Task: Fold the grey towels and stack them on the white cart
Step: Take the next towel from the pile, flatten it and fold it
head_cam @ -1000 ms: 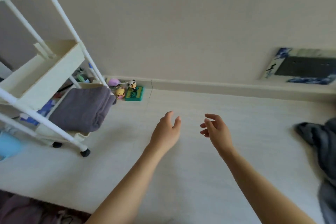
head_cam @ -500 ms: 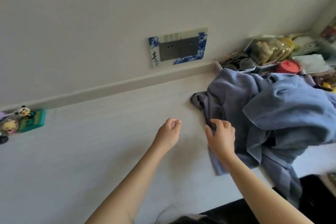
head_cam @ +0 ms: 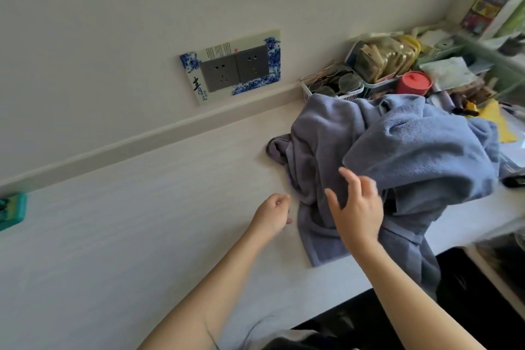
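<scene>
The left hand hovers over the bench, fingers loosely curled, holding nothing. At its three o'clock, the right hand, fingers spread, reaches the crumpled grey towels; best pinch one hem corner.

A: How many hands show?
B: Two, a left hand and a right hand.
A: And towels?
B: One heap just beyond the right hand; the separate towels cannot be counted.
A: Sockets?
B: Two wall sockets, farther off.
</scene>
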Tool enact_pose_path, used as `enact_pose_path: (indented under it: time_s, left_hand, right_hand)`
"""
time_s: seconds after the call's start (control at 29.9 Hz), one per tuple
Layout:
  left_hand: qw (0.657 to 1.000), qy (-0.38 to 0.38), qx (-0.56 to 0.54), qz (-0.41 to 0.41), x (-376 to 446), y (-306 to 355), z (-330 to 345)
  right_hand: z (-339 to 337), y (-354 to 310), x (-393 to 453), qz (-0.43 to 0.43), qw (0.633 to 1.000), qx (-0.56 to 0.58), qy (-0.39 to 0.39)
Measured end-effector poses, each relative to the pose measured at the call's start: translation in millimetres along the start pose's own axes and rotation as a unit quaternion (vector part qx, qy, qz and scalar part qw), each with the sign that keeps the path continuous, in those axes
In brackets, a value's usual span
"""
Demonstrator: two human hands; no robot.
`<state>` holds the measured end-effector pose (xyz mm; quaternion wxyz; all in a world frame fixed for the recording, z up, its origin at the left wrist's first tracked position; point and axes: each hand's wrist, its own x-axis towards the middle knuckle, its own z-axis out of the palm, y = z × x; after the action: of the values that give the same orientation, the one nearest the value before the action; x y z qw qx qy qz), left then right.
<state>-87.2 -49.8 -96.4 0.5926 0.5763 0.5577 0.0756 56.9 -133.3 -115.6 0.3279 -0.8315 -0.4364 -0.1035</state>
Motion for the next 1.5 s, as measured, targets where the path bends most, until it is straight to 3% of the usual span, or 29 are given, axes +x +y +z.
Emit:
enact_pose_path:
  time_s: [0.07, 0.13, 0.23, 0.37, 0.63, 0.73, 0.83, 0.9, 0.97, 1.1, 1.2, 1.24, 1.37, 1.5]
  left_hand:
    - [1.0, 0.003, -0.013, 0.005, -2, 0, 2]
    - [1.0, 0.003, -0.021, 0.012, -3, 3, 3]
    - [0.999, 0.002, -0.027, 0.02, -5, 6, 4]
    - [0.998, -0.009, -0.05, 0.023, -12, 11, 2]
    - [0.983, -0.078, -0.16, 0.05, -34, 19, -6]
    - [0.955, -0.15, -0.243, 0.077, -43, 21, -14]
    - [0.899, -0.215, -0.378, 0.059, -51, 26, -27]
    - [0.856, -0.226, -0.464, 0.034, -56, 26, -40]
    - [0.842, -0.228, -0.489, 0.015, -60, 28, -50]
    - [0.846, -0.17, -0.506, 0.01, -67, 7, -95]
    - [0.849, -0.121, -0.513, 0.048, -75, -7, -136]
    - [0.857, -0.106, -0.499, 0.073, -91, -28, -174]
    - [0.91, -0.135, -0.375, 0.114, -115, -52, -205]
    - [0.899, -0.114, -0.37, 0.203, -140, -84, -250]
  right_hand:
    - [-3, 7, 10, 0.023, 0.997, -0.052, 0.043]
    - [-5, 18, 23, 0.079, 0.993, -0.093, -0.002]
    - [-5, 33, 38, 0.112, 0.992, -0.05, -0.035]
    - [-13, 45, 52, 0.054, 0.995, 0.078, -0.031]
    - [-46, -5, 46, -0.082, 0.983, 0.104, -0.125]
    - [-49, -32, 36, -0.136, 0.975, 0.141, -0.104]
    - [-52, -63, 25, -0.186, 0.957, 0.186, -0.125]
    - [-51, -90, 11, -0.211, 0.942, 0.212, -0.155]
    - [-51, -108, -1, -0.216, 0.928, 0.246, -0.178]
    - [-43, -151, -25, -0.183, 0.909, 0.305, -0.219]
    - [-39, -168, -35, -0.135, 0.91, 0.321, -0.226]
    - [-31, -202, -49, -0.141, 0.906, 0.322, -0.237]
    - [-33, -242, -53, -0.082, 0.886, 0.374, -0.261]
    - [-24, -316, -67, -0.077, 0.85, 0.435, -0.285]
